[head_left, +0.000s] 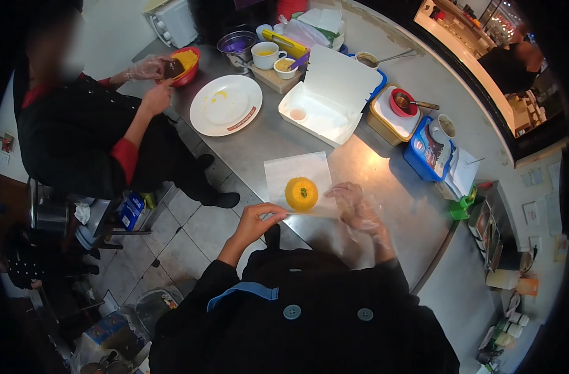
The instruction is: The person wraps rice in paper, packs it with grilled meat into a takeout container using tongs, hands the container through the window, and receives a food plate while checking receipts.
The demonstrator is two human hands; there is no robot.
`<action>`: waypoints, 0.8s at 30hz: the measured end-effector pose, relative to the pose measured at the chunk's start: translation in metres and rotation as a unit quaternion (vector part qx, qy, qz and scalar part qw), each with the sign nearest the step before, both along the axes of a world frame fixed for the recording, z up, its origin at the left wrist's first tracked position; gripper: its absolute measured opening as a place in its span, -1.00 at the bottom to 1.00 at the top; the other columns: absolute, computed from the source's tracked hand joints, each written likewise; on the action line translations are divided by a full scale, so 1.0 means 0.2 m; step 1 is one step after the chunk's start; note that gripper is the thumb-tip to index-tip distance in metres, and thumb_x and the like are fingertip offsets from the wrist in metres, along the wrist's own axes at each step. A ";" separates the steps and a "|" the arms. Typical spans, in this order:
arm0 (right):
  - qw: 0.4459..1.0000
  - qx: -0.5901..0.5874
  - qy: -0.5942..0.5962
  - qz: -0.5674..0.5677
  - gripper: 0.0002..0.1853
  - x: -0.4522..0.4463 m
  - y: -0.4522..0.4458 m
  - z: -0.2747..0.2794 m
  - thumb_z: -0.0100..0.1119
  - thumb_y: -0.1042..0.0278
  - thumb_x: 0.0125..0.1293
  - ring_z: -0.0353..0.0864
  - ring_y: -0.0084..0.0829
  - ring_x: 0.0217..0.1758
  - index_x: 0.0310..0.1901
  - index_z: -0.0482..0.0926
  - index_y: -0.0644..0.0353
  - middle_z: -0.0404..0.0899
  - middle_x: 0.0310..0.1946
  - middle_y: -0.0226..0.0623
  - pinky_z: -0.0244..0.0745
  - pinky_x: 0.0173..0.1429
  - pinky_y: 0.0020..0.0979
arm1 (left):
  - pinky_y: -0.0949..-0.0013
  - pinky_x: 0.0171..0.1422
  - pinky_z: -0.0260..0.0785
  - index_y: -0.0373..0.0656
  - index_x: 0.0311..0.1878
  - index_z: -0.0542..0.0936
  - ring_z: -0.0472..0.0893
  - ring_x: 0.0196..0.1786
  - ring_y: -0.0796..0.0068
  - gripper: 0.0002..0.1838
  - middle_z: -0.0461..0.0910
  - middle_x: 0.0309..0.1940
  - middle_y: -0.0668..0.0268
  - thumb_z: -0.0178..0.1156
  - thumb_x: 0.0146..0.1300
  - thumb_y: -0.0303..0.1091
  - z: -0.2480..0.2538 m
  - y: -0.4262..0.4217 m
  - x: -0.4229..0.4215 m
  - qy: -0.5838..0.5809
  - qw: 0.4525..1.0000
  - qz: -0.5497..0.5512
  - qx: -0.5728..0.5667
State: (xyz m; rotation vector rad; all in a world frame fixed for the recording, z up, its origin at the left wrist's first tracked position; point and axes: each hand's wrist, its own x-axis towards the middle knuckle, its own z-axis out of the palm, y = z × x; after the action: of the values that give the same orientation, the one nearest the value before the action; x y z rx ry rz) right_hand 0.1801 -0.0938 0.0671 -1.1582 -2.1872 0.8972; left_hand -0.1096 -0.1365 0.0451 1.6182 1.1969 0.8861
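Just below the frame's centre, we have a round yellow food (301, 201) on white paper (297, 166) on the worktop (403, 206), between our hands. Our bare left hand (258, 223), lower left of it, pinches the paper's near edge; our gloved right hand (359, 210) curls just right, its grip unclear to us.

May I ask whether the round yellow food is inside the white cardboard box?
No, the yellow food rests on a white paper sheet.
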 end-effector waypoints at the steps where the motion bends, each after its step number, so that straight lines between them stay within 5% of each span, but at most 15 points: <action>1: 0.994 -0.087 0.059 0.033 -0.24 0.03 -0.02 0.00 0.30 0.52 -0.19 0.25 -0.12 0.28 0.21 0.41 -0.03 0.41 0.11 -0.12 0.14 0.37 -0.23 | 0.49 -0.13 0.43 -0.21 -0.27 0.68 0.64 -0.27 0.52 -0.85 0.69 -0.33 0.29 0.32 0.13 -0.35 -0.01 0.01 0.01 -0.014 0.999 0.030 -0.011; 5: 0.957 -0.236 0.169 0.021 0.01 -0.03 -0.04 -0.02 0.46 0.40 -0.23 0.13 -0.11 0.38 0.37 0.17 -0.06 0.34 0.22 -0.13 0.02 0.47 -0.22 | 0.57 -0.20 0.38 -0.26 -0.22 0.65 0.55 -0.33 0.68 -0.84 0.65 -0.40 0.38 0.24 0.23 -0.36 -0.09 0.06 0.06 -0.035 0.990 0.134 -0.014; 7: 0.984 -0.162 -0.011 0.074 0.01 -0.02 -0.01 -0.03 0.50 0.32 -0.19 0.14 -0.14 0.38 0.37 0.16 -0.01 0.34 0.23 -0.17 0.03 0.46 -0.24 | 0.59 -0.24 0.35 -0.27 -0.21 0.63 0.51 -0.36 0.72 -0.83 0.61 -0.44 0.41 0.22 0.26 -0.35 -0.13 0.09 0.08 -0.043 0.986 0.162 -0.020; 8: 0.984 -0.159 -0.010 0.074 0.01 0.00 -0.02 -0.03 0.50 0.32 -0.19 0.14 -0.14 0.38 0.37 0.16 -0.01 0.34 0.23 -0.17 0.03 0.46 -0.24 | 0.61 -0.28 0.31 -0.29 -0.21 0.61 0.47 -0.39 0.75 -0.82 0.57 -0.48 0.44 0.19 0.28 -0.34 -0.14 0.09 0.09 -0.050 0.980 0.192 -0.031; 11: 0.993 -0.070 -0.069 0.070 -0.23 0.00 -0.05 -0.01 0.49 0.37 -0.15 0.22 -0.18 0.35 0.20 0.39 0.10 0.33 0.24 -0.22 0.10 0.42 -0.27 | 0.61 -0.33 0.27 -0.29 -0.24 0.58 0.43 -0.41 0.77 -0.80 0.54 -0.51 0.47 0.16 0.31 -0.32 -0.19 0.10 0.09 -0.064 0.973 0.220 -0.018; 13: 0.995 -0.028 0.093 -0.026 -0.54 -0.03 -0.04 -0.17 0.39 0.31 0.04 0.48 -0.28 0.08 0.02 0.55 0.15 0.55 -0.03 -0.23 0.35 0.18 -0.35 | 0.61 -0.34 0.28 -0.29 -0.25 0.58 0.43 -0.43 0.77 -0.80 0.54 -0.52 0.46 0.16 0.31 -0.31 -0.19 0.11 0.11 -0.054 0.971 0.233 -0.013; 14: 0.995 -0.029 0.095 -0.027 -0.54 -0.04 -0.03 -0.24 0.39 0.31 0.04 0.48 -0.28 0.08 0.02 0.55 0.15 0.55 -0.03 -0.23 0.35 0.18 -0.35 | 0.60 -0.36 0.28 -0.28 -0.27 0.57 0.43 -0.44 0.77 -0.79 0.54 -0.54 0.45 0.15 0.32 -0.30 -0.19 0.10 0.11 -0.043 0.969 0.243 -0.012; 16: 0.911 -0.261 0.221 -0.231 -0.72 -0.11 0.00 -0.30 0.26 0.24 0.17 0.57 -0.29 -0.11 -0.17 0.63 0.27 0.62 -0.23 -0.19 0.41 0.04 -0.34 | 0.57 -0.43 0.25 -0.28 -0.28 0.57 0.40 -0.51 0.75 -0.78 0.51 -0.60 0.42 0.16 0.31 -0.28 -0.20 0.12 0.13 -0.028 0.967 0.254 -0.004; 20: 0.884 -0.301 0.278 -0.226 -0.77 -0.16 0.07 -0.33 0.12 0.28 0.27 0.59 -0.35 -0.23 -0.24 0.63 0.28 0.64 -0.37 -0.17 0.43 -0.07 -0.37 | 0.49 -0.52 0.21 -0.27 -0.31 0.59 0.38 -0.60 0.70 -0.76 0.48 -0.68 0.38 0.18 0.26 -0.25 -0.36 0.17 0.13 0.002 0.956 0.289 0.038; 22: 0.953 -0.175 0.041 -0.245 -0.78 -0.19 0.11 -0.34 0.18 0.30 0.22 0.54 -0.52 -0.32 -0.17 0.61 0.24 0.61 -0.37 -0.30 0.41 -0.22 -0.47 | 0.47 -0.52 0.22 -0.27 -0.33 0.59 0.40 -0.60 0.68 -0.76 0.50 -0.68 0.36 0.19 0.24 -0.24 -0.39 0.18 0.12 0.013 0.961 0.275 0.014; 23: 0.953 -0.175 0.041 -0.244 -0.78 -0.20 0.10 -0.35 0.18 0.30 0.22 0.54 -0.52 -0.32 -0.17 0.61 0.24 0.61 -0.37 -0.30 0.41 -0.22 -0.47 | 0.45 -0.52 0.23 -0.27 -0.34 0.60 0.42 -0.61 0.67 -0.76 0.51 -0.68 0.34 0.20 0.22 -0.24 -0.40 0.18 0.11 0.024 0.965 0.260 -0.011; 24: 0.954 0.005 -0.017 -0.300 -0.80 -0.26 0.07 -0.26 0.17 0.35 0.19 0.57 -0.42 -0.28 -0.18 0.62 0.22 0.62 -0.32 -0.27 0.44 -0.18 -0.41 | 0.45 -0.52 0.23 -0.27 -0.34 0.60 0.42 -0.61 0.67 -0.76 0.51 -0.68 0.34 0.20 0.22 -0.24 -0.43 0.19 0.10 0.024 0.965 0.260 -0.010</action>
State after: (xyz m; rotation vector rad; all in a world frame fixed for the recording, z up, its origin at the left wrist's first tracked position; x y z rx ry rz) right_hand 0.1289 -0.0792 0.0154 -1.7071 -1.6876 0.5972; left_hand -0.0899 -0.0989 -0.0419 1.3297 1.7006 1.1553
